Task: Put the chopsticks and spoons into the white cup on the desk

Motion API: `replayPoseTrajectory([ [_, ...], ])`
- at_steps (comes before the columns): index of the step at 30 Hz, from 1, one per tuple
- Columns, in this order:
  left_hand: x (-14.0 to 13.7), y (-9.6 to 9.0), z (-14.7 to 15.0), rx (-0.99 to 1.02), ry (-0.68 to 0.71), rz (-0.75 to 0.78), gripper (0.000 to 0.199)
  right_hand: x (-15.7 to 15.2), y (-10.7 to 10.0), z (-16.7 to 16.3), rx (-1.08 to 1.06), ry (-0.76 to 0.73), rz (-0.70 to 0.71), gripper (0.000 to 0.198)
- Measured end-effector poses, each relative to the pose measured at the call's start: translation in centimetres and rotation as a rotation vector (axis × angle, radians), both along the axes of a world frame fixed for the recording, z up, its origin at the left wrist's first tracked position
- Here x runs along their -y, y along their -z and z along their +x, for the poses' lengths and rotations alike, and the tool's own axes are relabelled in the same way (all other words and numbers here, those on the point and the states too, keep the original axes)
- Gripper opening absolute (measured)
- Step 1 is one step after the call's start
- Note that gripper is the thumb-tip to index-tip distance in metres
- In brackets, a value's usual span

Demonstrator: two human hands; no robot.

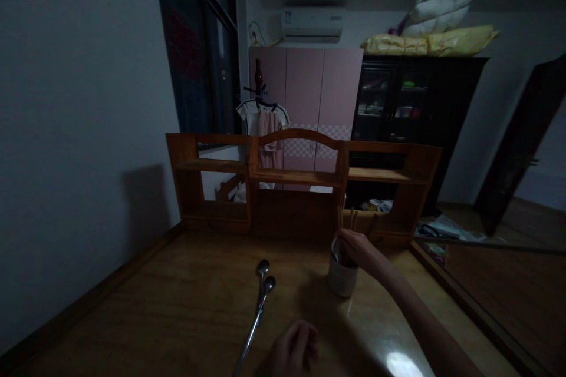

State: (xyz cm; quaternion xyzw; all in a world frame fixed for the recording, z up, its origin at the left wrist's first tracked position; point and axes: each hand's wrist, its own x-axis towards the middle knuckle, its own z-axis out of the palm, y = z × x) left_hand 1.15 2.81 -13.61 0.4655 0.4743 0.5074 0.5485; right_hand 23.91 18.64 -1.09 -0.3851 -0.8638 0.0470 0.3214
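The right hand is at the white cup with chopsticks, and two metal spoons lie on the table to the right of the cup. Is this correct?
Not quite. In the head view the right hand is at the white cup with chopsticks, but the two metal spoons lie on the table to the cup's left.

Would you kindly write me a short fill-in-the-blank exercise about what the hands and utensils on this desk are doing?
1. The right hand reaches into the top of a white ____ that holds chopsticks.
2. Two metal ____ lie side by side on the wooden desk.
3. The left hand rests near the spoon ____, at the bottom edge of the view.

Missing words: cup; spoons; handles
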Motion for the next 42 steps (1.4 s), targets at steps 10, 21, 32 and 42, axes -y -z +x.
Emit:
replayPoseTrajectory([
  [10,0.0,-0.2,0.0,-0.034,-0.028,0.002,0.057,1.0,0.3,-0.3,0.071,0.025,-0.041,0.026],
  [21,0.5,-0.6,0.1,-0.050,-0.031,0.001,0.054,0.3,1.2,0.2,0.085,0.067,-0.033,0.022],
  [32,0.3,-0.9,0.0,-0.010,-0.030,-0.009,0.053,2.6,-0.8,-0.3,-0.009,0.109,0.062,0.021],
  [42,0.8,-2.4,-1.2,-0.090,-0.194,0.111,0.038,15.3,5.3,-3.3,-0.350,0.237,-0.065,0.022],
])
